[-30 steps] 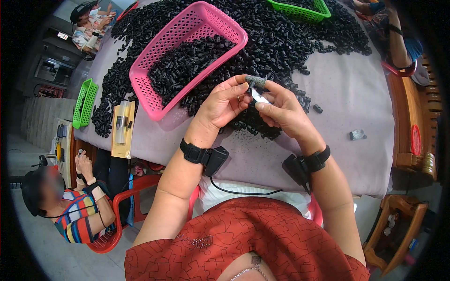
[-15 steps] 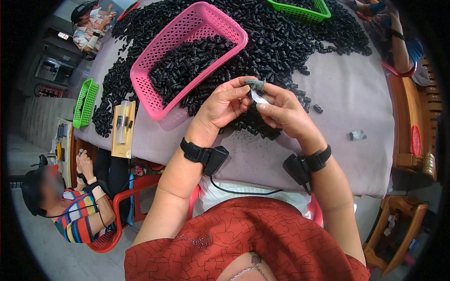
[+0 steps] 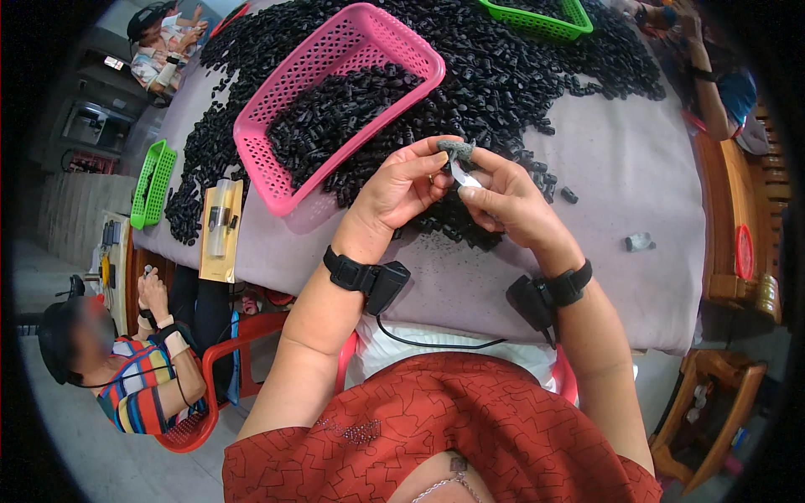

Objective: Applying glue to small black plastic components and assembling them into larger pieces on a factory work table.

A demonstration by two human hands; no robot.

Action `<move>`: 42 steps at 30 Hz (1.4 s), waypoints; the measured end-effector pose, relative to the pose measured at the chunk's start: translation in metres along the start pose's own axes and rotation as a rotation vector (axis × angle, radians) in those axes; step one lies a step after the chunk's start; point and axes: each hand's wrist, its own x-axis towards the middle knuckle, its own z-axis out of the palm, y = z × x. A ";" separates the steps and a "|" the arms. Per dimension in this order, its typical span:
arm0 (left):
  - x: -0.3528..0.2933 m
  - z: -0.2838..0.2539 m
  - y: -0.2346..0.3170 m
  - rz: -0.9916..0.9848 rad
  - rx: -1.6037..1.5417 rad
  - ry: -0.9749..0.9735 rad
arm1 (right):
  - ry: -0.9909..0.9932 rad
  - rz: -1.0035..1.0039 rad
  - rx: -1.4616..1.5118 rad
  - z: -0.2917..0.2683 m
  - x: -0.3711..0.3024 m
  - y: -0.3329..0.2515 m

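Grey, rough and speckled, the small grey piece [image 3: 454, 148] sits between the fingertips of both hands, over the near part of a heap of black pieces [image 3: 495, 92]. Left hand [image 3: 412, 178]: thumb and forefinger grasp the left end of the piece; the lower fingers curl under it, partly hidden. Right hand [image 3: 503, 191]: thumb presses on the lower end of a white strip [image 3: 464, 178], the forefinger rests by the right end of the piece, and the other fingers are bent beneath.

Step in hand, as I judge it: working the strip against the piece. The strip is smooth, narrow and pale; it may be a blade, but I cannot tell from here. Next move, in my judgement, calls for a firm left pinch, a steady right thumb and fingertips clear of the strip's upper end.

Materials: the black pieces are short, stubby and mostly matt, many roughly cylindrical. The pink basket [image 3: 285, 206] is moulded plastic, perforated with small openings, tilted on the heap and part filled with similar black pieces. Pale grey cloth [image 3: 620, 184], lightly creased, covers the table. Dark crumbs [image 3: 453, 252] dot it nearest the worker. A small, clear-looking object [image 3: 640, 242] lies apart at right.
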 end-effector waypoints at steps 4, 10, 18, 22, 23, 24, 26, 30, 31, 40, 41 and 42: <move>-0.001 0.000 0.001 -0.007 0.011 0.017 | 0.010 -0.016 -0.037 0.003 0.001 0.000; -0.001 -0.001 0.001 -0.005 0.001 -0.004 | 0.003 0.012 -0.041 0.000 0.000 -0.001; -0.001 -0.003 0.000 -0.009 0.016 -0.018 | 0.008 -0.012 -0.021 0.000 0.000 0.001; -0.001 -0.001 0.001 -0.050 0.039 -0.040 | 0.036 -0.006 -0.026 -0.004 0.002 0.003; -0.001 -0.002 0.001 -0.051 0.040 -0.041 | 0.067 -0.018 -0.035 -0.005 0.003 0.005; -0.002 -0.003 0.002 -0.032 0.062 -0.040 | 0.096 -0.029 -0.044 -0.005 0.004 0.006; -0.004 -0.005 0.006 -0.011 0.085 -0.037 | 0.150 -0.024 -0.030 -0.001 0.004 0.003; -0.005 -0.002 0.012 0.167 0.182 0.060 | 0.300 -0.100 0.047 -0.008 0.006 0.006; -0.006 0.002 0.011 0.193 0.207 0.100 | 0.307 -0.114 0.046 -0.009 0.007 0.007; -0.006 0.005 0.009 0.225 0.172 0.066 | 0.304 -0.100 0.016 -0.009 0.008 0.010; -0.006 0.005 0.009 0.233 0.140 0.039 | 0.305 -0.099 0.016 -0.009 0.007 0.010; -0.006 0.004 0.009 0.232 0.140 0.039 | 0.303 -0.090 0.011 -0.008 0.007 0.009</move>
